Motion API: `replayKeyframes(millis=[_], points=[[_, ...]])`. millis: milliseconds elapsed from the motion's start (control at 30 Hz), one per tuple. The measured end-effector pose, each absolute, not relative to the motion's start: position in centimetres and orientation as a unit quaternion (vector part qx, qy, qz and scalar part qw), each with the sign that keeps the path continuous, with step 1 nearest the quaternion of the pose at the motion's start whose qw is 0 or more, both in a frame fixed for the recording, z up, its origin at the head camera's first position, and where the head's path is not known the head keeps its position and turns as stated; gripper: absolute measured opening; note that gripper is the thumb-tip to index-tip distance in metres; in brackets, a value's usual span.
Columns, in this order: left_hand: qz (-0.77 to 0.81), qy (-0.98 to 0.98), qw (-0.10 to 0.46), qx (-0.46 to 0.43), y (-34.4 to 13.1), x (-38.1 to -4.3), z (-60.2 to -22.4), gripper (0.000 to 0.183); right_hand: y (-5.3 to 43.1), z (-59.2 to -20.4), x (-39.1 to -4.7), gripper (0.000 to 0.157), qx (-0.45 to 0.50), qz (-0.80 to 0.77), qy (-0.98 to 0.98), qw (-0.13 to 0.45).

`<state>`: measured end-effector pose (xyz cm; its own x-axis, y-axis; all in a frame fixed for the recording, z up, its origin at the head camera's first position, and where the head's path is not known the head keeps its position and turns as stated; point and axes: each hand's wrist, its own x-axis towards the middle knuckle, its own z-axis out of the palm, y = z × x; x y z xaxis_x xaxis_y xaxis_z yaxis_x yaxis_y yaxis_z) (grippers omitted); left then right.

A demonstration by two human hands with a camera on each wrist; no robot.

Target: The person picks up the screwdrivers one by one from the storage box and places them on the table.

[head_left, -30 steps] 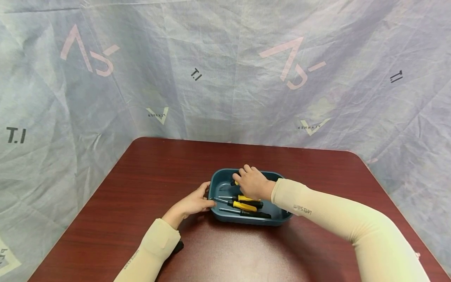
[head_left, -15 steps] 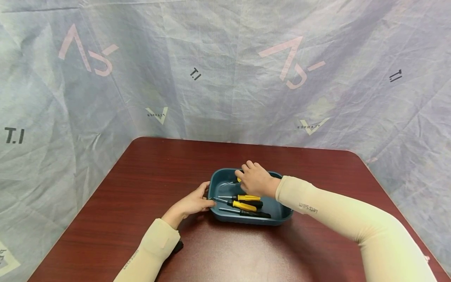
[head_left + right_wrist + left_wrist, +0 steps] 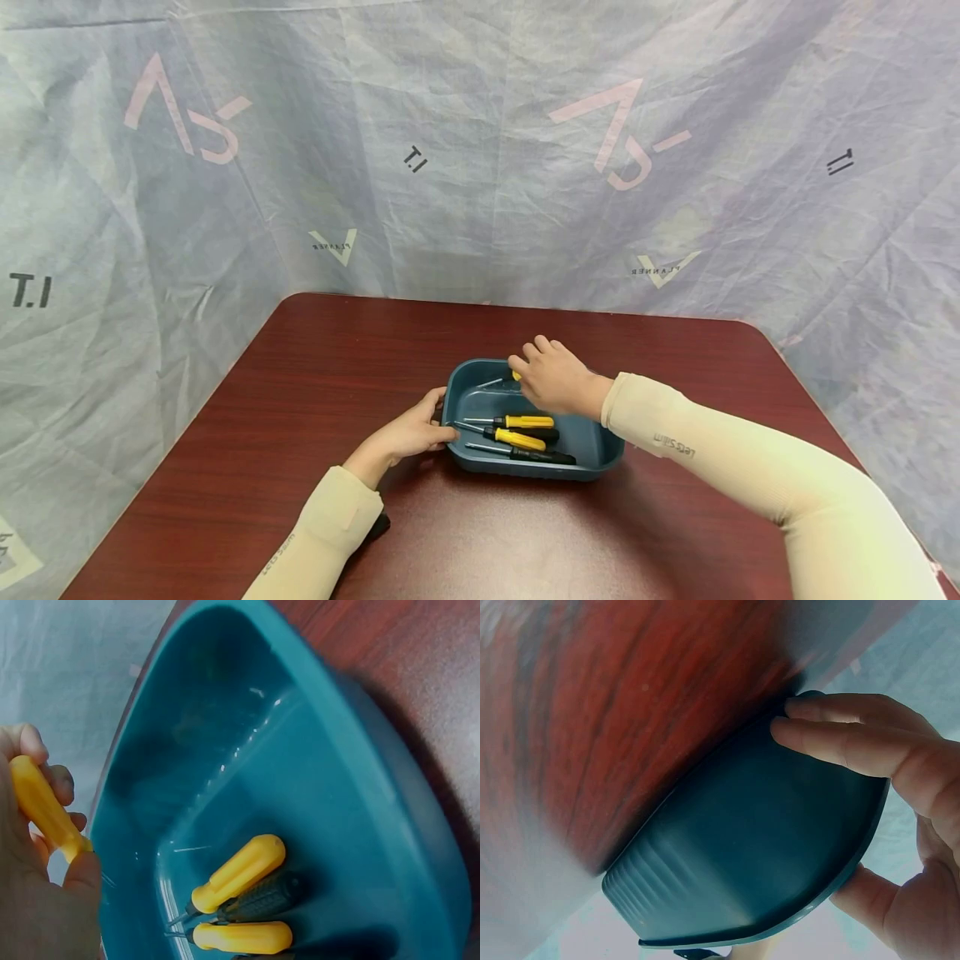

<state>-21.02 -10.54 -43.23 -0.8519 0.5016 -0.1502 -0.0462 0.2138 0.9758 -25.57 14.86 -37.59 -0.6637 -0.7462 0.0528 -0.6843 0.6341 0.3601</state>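
A dark teal plastic bin (image 3: 525, 472) sits on the table. My left hand (image 3: 408, 432) grips its left end, the thumb at the rim and the fingers against the outer wall (image 3: 757, 825). Over the far side of the bin, my right hand (image 3: 557, 379) holds a screwdriver by its yellow handle (image 3: 43, 806); the thin shaft (image 3: 490, 383) points left. Inside the bin lie two yellow-handled screwdrivers (image 3: 529, 422) and black-handled ones (image 3: 546, 457), shafts towards the left. Part of one black handle (image 3: 262, 896) is hidden between the yellow ones.
The reddish-brown wooden table (image 3: 360, 358) extends around the bin. A small black object (image 3: 380, 525) lies partly hidden beside the left sleeve (image 3: 322, 521). A printed grey cloth (image 3: 465, 150) hangs behind the table.
My right hand has moved slightly up and to the right with the yellow-handled screwdriver, and its shaft has come into sight. The left hand and the bin have stayed put.
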Motion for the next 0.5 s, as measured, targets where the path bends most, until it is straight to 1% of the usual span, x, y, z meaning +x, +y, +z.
replayKeyframes(millis=[133, 300, 500], points=[[0.608, 0.745, 0.226, 0.154, -10.6, -21.1, -43.2, 0.073, 15.5, -37.4, -25.6, 0.013, 0.396, -0.146, -0.900, 0.112], [0.608, 0.746, 0.227, 0.151, -10.6, -21.0, -43.2, 0.072, 16.1, -37.2, -25.5, 0.013, 0.392, -0.142, -0.901, 0.120], [0.605, 0.749, 0.225, 0.151, -10.6, -21.1, -43.2, 0.072, 16.9, -37.2, -25.4, 0.013, 0.392, -0.129, -0.899, 0.146]])
